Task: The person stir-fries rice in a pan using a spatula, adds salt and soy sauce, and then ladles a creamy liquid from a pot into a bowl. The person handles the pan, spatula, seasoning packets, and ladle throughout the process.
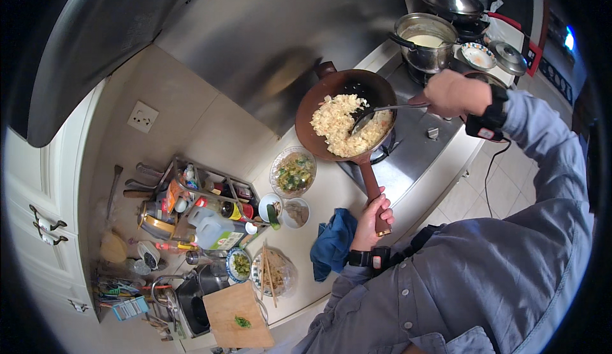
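My left hand [372, 221] grips the long brown handle of a frying wok [311, 124]. The wok sits over a burner of the steel gas stove [416, 148], tilted a little. Fried rice [337, 122], pale yellow with orange bits, fills much of its middle and right side. In my right hand [452, 93] is the handle of a metal spatula or ladle [399, 107]. Its dark head rests among the rice. A blue cloth [333, 244] lies on the counter beside my left wrist.
A steel pot [427, 38] of pale liquid stands at the stove's far end. On the counter are a glass bowl of cooked greens [292, 172], small bowls, chopsticks [269, 275] and a bottle rack [215, 196]. A wooden cutting board [239, 313] with chopped greens sits by the sink [203, 282].
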Demonstrator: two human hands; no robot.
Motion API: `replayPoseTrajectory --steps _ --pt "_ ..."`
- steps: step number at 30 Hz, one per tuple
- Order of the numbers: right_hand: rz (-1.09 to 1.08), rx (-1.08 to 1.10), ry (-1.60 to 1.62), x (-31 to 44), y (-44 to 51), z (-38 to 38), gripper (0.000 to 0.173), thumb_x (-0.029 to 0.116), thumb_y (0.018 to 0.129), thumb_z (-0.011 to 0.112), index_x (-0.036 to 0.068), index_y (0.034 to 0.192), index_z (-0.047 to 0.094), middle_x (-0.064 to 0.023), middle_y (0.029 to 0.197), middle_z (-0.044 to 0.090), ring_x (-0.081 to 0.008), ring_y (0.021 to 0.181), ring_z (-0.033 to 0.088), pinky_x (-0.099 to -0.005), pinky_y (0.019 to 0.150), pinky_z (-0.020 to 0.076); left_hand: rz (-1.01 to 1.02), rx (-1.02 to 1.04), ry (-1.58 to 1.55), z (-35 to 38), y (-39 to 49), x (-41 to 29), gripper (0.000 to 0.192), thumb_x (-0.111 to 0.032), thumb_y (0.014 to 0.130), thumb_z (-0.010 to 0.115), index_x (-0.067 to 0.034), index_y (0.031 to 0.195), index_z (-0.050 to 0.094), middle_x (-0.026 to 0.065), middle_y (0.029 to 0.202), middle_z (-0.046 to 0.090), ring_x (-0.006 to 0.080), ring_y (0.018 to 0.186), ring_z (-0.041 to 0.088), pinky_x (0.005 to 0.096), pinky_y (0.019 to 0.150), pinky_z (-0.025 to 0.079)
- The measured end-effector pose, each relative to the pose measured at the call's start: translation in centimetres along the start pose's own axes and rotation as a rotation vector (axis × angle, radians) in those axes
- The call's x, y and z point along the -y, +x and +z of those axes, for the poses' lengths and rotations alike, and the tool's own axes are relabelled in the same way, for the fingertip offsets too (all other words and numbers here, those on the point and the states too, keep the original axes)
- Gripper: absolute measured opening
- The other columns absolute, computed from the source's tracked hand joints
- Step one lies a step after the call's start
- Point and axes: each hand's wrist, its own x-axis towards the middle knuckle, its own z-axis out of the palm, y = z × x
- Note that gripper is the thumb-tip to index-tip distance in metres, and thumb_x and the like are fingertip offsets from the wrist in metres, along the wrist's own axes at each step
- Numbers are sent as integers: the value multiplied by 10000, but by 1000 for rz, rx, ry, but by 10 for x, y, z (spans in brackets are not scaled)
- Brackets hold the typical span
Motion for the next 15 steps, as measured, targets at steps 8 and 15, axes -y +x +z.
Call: replayPoseTrajectory --steps 8,15 --pt "8 12 -116 28 38 5 272 147 753 549 159 998 667 -120 902 666 -318 861 635 -398 719 511 -15 -8 10 -2 0 0 282 -178 916 540 -154 1188 469 -31 745 448 59 547 405 243 513 379" --pt "70 -297 235 32 121 31 254 154 770 540 97 986 659 -150 906 663 -318 862 638 -420 723 505 -9 -12 33 -1 1 -1 270 -186 912 550 -150 1172 487 -34 734 456 59 543 405 241 510 377"
